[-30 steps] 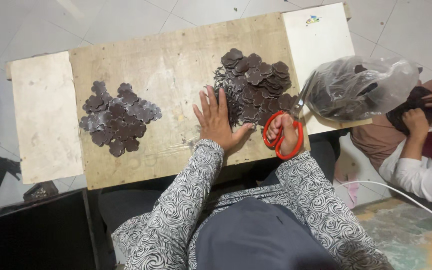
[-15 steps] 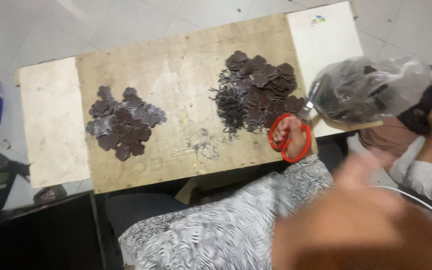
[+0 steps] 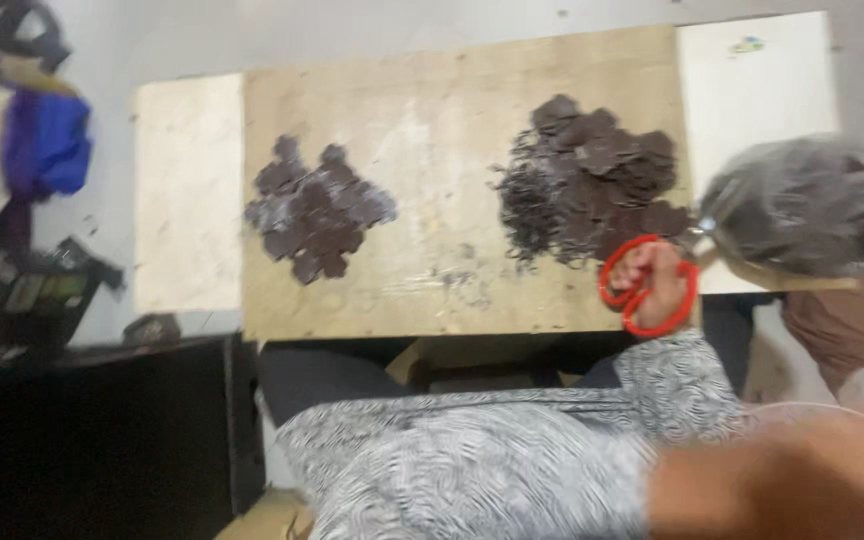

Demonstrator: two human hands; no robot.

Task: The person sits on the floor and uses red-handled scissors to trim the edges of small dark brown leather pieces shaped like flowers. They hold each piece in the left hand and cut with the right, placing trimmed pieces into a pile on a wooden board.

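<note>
Gripping the red-handled scissors (image 3: 649, 287), my right hand (image 3: 657, 283) sat at the near right edge of the worn plywood surface (image 3: 432, 150), fingers curled shut through the loops. The blades were hidden or blurred, so I could not tell how they stood. Just beyond the hand lay the larger heap of dark brown cut pieces (image 3: 592, 180), with a fringe of thin dark trimmings (image 3: 524, 205) along its left side. The hand was near the heap's closest edge; whether it touched, I could not tell.

My left hand (image 3: 782, 485) was a blurred shape close to the camera at the lower right. How far it was open I could not tell, and nothing showed in it.

A smaller, flatter cluster of dark brown flower-shaped pieces (image 3: 314, 208) lay well apart on the left half of the surface. Pale boards (image 3: 187, 190) flanked the plywood on both sides. A clear plastic bag of dark pieces (image 3: 802, 205) rested at the right, overlapping the white board there. My patterned black-and-white sleeve (image 3: 677, 385) ran down from the right hand. Blue cloth (image 3: 52, 145) sat at the far left.
</note>
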